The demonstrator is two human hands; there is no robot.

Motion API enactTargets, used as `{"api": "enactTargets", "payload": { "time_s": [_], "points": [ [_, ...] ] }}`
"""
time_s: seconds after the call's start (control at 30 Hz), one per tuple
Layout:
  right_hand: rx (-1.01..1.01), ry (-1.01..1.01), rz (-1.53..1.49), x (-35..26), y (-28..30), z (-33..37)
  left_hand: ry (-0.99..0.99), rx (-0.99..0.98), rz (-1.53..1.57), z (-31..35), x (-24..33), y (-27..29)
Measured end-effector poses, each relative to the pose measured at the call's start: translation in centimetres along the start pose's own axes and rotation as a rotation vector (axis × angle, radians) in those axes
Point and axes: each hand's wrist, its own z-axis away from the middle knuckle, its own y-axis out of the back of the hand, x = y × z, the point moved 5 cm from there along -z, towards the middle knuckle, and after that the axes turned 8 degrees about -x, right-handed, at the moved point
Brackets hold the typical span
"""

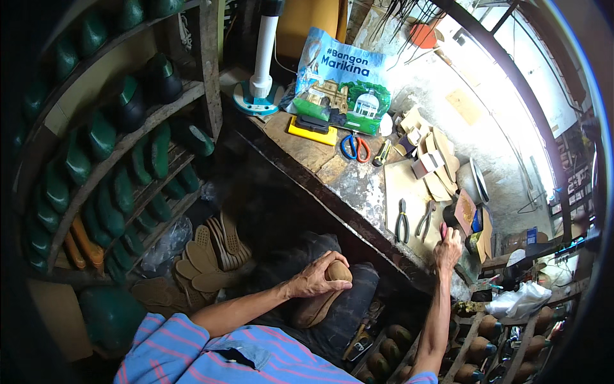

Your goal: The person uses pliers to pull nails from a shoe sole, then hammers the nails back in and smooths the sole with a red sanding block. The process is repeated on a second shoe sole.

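On my lap rests a brown shoe form [318, 309], a tan shoe or last with a rounded end. My left hand [313, 275] is wrapped round it near that end. Out on the workbench [348, 182], at its right end, my right hand [448, 249] closes on a tool with a pinkish-red handle [443, 229]; its other end is hidden. Just left of that hand lie pliers with black handles [401, 221] and a second pair of pincers or pliers [425, 221]. A pinkish-brown piece [465, 210] stands beyond the hand.
Scissors with blue and red handles [355, 148], a yellow-and-black box [312, 130] and a blue printed bag [342, 83] sit farther back. Cardboard pieces [441, 157] lean nearby. Green shoe lasts [109, 201] fill the left shelves; tan insoles [198, 262] are piled below.
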Motion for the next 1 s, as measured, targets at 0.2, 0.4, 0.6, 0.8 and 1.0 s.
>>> {"api": "enactTargets", "payload": {
  "time_s": [0.2,0.4,0.6,0.8,1.0],
  "points": [
    [0.195,0.091,-0.132,-0.3,5.6,9.6,0.167,-0.128,0.516,-3.8,-0.1,-1.3],
    [0.090,0.135,-0.433,2.2,3.4,16.6,0.217,-0.282,0.468,-5.0,-4.8,-7.1],
    [-0.027,-0.104,-0.310,2.8,0.6,18.7,0.273,-0.197,0.564,-5.0,-9.8,-9.5],
    [-0.097,0.064,-0.349,1.3,0.8,18.3,0.308,-0.259,0.623,-5.7,-10.1,-9.1],
    [-0.139,0.078,-0.380,2.0,0.6,17.2,0.276,-0.184,0.606,-4.9,-9.5,-7.0]
  ]
}}
